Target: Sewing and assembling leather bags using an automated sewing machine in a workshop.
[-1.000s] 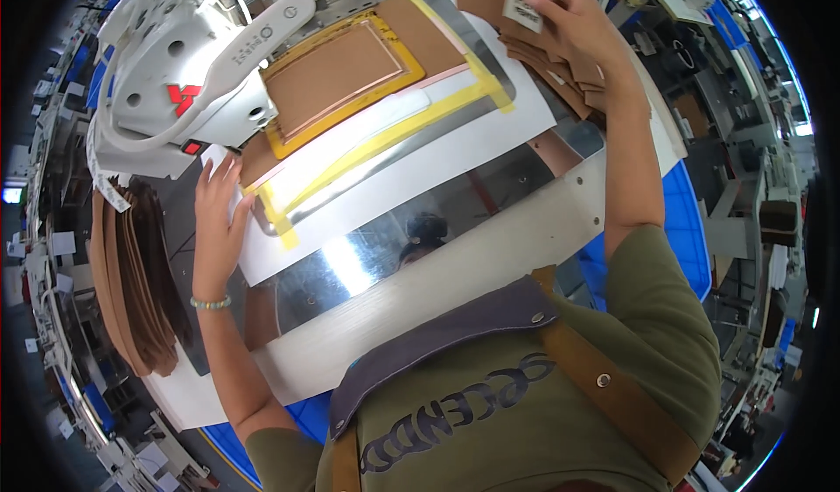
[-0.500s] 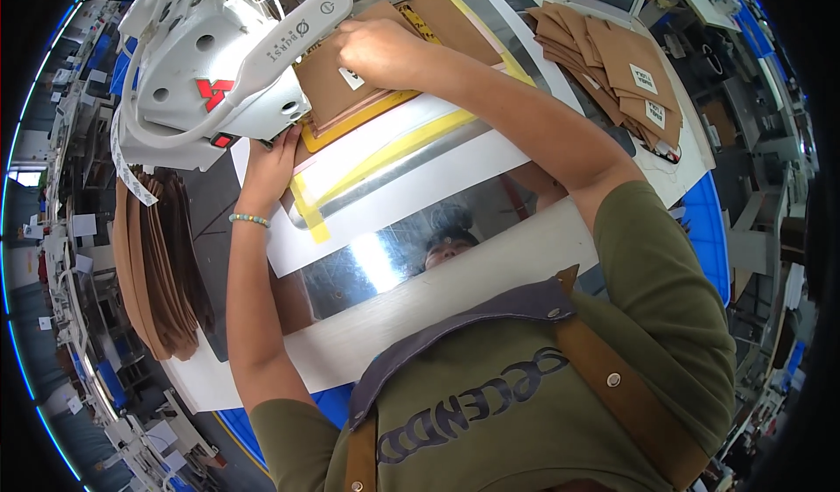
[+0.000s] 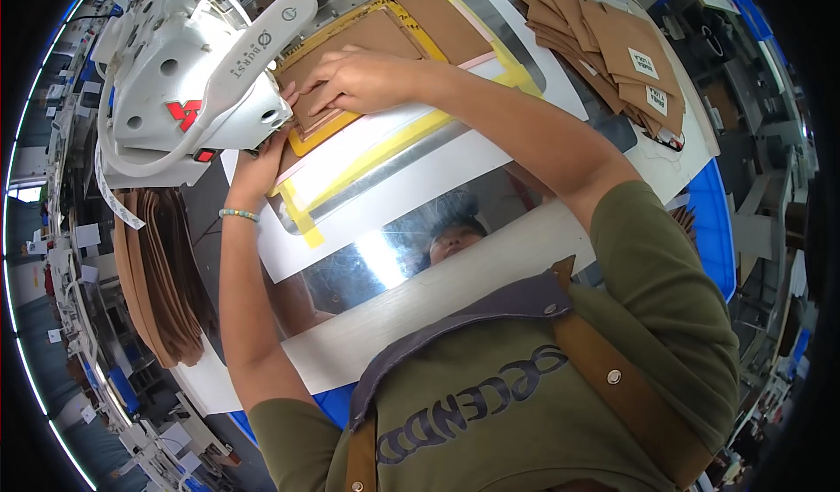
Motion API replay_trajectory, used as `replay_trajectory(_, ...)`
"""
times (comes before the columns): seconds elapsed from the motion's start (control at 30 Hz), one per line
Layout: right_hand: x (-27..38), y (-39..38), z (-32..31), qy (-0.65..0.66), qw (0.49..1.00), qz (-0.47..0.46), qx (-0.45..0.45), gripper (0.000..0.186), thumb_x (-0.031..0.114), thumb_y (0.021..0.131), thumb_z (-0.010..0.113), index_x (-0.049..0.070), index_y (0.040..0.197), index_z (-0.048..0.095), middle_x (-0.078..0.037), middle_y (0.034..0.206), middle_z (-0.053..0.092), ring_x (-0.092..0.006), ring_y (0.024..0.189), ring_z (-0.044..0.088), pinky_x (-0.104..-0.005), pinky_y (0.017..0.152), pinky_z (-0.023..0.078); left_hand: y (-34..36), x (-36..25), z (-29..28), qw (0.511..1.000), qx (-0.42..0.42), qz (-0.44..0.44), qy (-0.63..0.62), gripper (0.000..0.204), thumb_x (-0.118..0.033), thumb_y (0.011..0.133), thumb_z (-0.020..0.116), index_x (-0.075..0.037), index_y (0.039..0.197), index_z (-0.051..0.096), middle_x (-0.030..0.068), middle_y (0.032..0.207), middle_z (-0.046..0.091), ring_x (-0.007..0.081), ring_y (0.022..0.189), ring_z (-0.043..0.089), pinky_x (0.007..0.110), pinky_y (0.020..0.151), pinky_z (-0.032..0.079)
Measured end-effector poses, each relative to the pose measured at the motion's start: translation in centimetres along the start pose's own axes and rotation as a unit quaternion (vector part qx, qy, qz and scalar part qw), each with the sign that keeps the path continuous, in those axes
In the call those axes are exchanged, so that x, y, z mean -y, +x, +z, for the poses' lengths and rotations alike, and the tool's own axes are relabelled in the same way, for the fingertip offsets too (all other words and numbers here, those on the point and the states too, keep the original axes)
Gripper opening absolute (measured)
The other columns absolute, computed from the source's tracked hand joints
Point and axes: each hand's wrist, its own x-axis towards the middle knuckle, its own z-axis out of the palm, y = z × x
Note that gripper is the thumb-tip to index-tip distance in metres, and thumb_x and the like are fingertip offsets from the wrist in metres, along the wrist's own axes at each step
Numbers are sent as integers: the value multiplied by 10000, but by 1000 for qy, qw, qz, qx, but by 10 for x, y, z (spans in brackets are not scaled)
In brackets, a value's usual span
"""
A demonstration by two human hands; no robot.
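My right hand [image 3: 367, 79] lies over a brown panel [image 3: 328, 59] inside a yellow frame [image 3: 325, 131], its fingers stretched out and slightly apart. The panel looks like fabric or thin leather; I cannot tell which. At the frame's left end is my left hand [image 3: 269, 158], with a beaded bracelet at its wrist. The white sewing machine head [image 3: 232, 98] hides part of that hand; its fingertips show beyond the head, stretched out by the panel's left edge. Under the frame, a larger brown piece [image 3: 446, 24] extends to the right, bordered by yellow tape [image 3: 376, 161].
Brown pieces with white labels [image 3: 643, 63] are piled at the right. More brown pieces [image 3: 157, 273] hang in a stack at the left. A shiny metal plate [image 3: 350, 269] lies near me, and a blue bin [image 3: 710, 229] stands beyond the table's right edge.
My right hand has moved left and nearer, flattening onto the panel. The white label beside it no longer shows. More of the frame's far bar is visible. My left fingertips now show past the machine head.
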Motion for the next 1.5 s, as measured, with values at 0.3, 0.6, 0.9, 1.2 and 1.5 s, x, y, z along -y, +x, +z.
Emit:
replay_trajectory(0.3, 21, 15, 6, 0, 1000, 6, 10, 322, 127, 972, 653, 248, 1198, 849, -28, 1383, 711, -222, 1321, 601, -465, 1105, 428, -14, 102, -24, 793, -312, -175, -493, 467, -244, 1112, 594, -34, 1524, 526, 126, 1499, 625, 287, 1366, 606, 406, 1149, 504)
replay_trajectory(0.6, 15, 10, 12, 2, 1000, -7, -6, 359, 100, 949, 640, 284, 1166, 858, -24, 1332, 734, -242, 1288, 622, -457, 1126, 462, 14, 16, 4, 965, -81, 51, 245, 375, -295, 1133, 561, -129, 1452, 670, 38, 1572, 613, 257, 1482, 527, 397, 1277, 373)
replay_trajectory(0.9, 18, 10, 8, 29, 1000, -6, -4, 337, 97, 939, 636, 254, 1118, 875, -54, 1336, 737, -267, 1289, 623, -446, 1126, 471, 17, 16, 0, 950, -93, 82, 287, 375, -279, 1130, 569, -112, 1453, 660, 78, 1520, 651, 283, 1441, 564, 408, 1259, 391)
replay_trajectory(1.2, 25, 24, 5, 50, 999, 2, -2, 287, 122, 954, 653, 196, 1136, 862, -57, 1351, 730, -266, 1309, 614, -448, 1128, 467, -38, 142, -27, 961, -199, -17, 191, 327, -162, 1043, 678, -4, 1330, 690, 179, 1327, 734, 340, 1247, 688, 427, 1067, 524)
replay_trajectory(1.5, 7, 8, 12, -99, 976, 168, -97, 192, 201, 982, 702, 121, 1134, 787, -76, 1174, 715, -258, 1242, 622, -533, 1057, 438, -25, 70, 2, 963, -241, -43, 108, 319, -97, 973, 711, 19, 1271, 714, 181, 1283, 746, 357, 1225, 695, 444, 1075, 518)
